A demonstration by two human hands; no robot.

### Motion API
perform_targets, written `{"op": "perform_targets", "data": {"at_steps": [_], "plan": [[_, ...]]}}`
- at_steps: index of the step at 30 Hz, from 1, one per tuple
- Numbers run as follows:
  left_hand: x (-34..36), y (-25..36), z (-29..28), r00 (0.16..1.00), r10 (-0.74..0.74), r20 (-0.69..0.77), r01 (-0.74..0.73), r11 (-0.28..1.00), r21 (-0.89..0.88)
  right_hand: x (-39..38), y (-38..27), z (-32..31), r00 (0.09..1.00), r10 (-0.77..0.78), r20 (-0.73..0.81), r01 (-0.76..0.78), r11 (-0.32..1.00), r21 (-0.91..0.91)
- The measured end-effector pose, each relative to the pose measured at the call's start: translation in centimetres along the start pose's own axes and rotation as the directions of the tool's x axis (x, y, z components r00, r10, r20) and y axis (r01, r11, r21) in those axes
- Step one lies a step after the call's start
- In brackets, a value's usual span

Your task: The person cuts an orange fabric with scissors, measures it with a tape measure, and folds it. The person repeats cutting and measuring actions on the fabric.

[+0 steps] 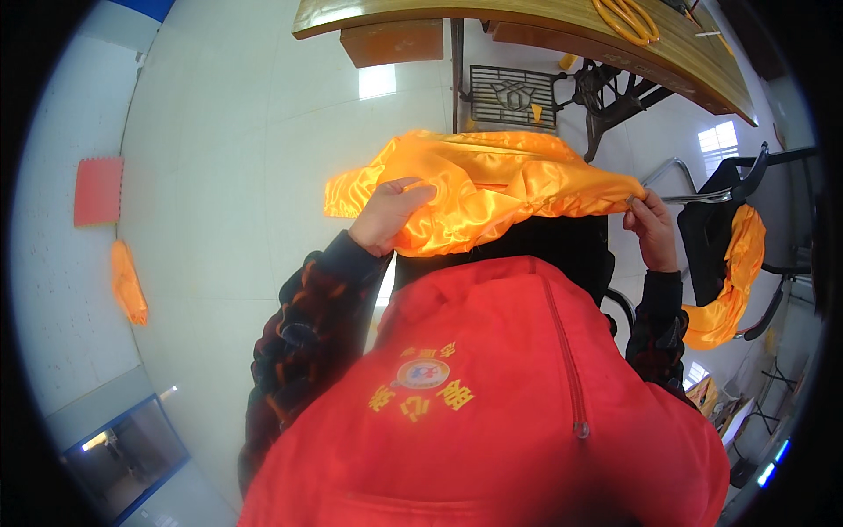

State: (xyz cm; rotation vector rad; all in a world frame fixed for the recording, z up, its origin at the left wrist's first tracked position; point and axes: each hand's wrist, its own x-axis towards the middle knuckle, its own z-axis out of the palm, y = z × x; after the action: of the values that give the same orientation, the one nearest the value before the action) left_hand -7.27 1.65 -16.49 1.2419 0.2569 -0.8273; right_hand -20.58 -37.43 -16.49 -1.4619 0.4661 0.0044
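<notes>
A shiny orange satin cloth (492, 184) is stretched across above my lap, bunched and creased in the middle. My left hand (391, 212) grips it near its left part, the thumb lying on top and the other fingers partly hidden by the fabric. At the cloth's right end, my right hand (650, 227) pinches the edge between thumb and fingertips. Whether the cloth is a sewn garment or a loose piece I cannot tell. I wear a red apron (492, 378) with a zip over dark patterned sleeves.
Ahead stands a wooden sewing table (527, 19) with orange-handled scissors or cord loops (628, 19) on it and an iron treadle (514, 95) below. More orange cloth (742, 263) hangs over a black chair (707, 237) at right. A red mat (98, 191) and an orange item (129, 283) are at left.
</notes>
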Motion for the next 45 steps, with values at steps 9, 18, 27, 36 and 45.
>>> {"op": "perform_targets", "data": {"at_steps": [9,18,27,36,45], "plan": [[-3.8,0.4,2.6,0.968,0.247,0.046,-0.237,0.959,-0.152,-0.9,-4.0,4.9,0.957,-0.252,-0.142,0.227,0.958,-0.176],[-3.9,-0.6,4.4,0.946,0.174,0.273,-0.141,0.981,-0.135,-4.1,-6.0,17.8,0.87,-0.021,0.492,0.028,1.0,-0.007],[-4.2,-1.3,4.9,0.904,0.273,0.329,-0.299,0.954,0.028,-2.9,-4.7,18.8,0.928,-0.048,0.368,0.07,0.996,-0.048],[-4.4,-0.8,5.8,0.868,0.377,0.323,-0.479,0.807,0.345,-2.7,-3.8,19.2,0.945,-0.102,0.309,0.129,0.989,-0.068],[-4.2,0.4,5.7,0.809,0.52,0.272,-0.583,0.767,0.267,-1.7,-3.1,17.6,0.922,-0.091,0.377,0.168,0.97,-0.178]]}}
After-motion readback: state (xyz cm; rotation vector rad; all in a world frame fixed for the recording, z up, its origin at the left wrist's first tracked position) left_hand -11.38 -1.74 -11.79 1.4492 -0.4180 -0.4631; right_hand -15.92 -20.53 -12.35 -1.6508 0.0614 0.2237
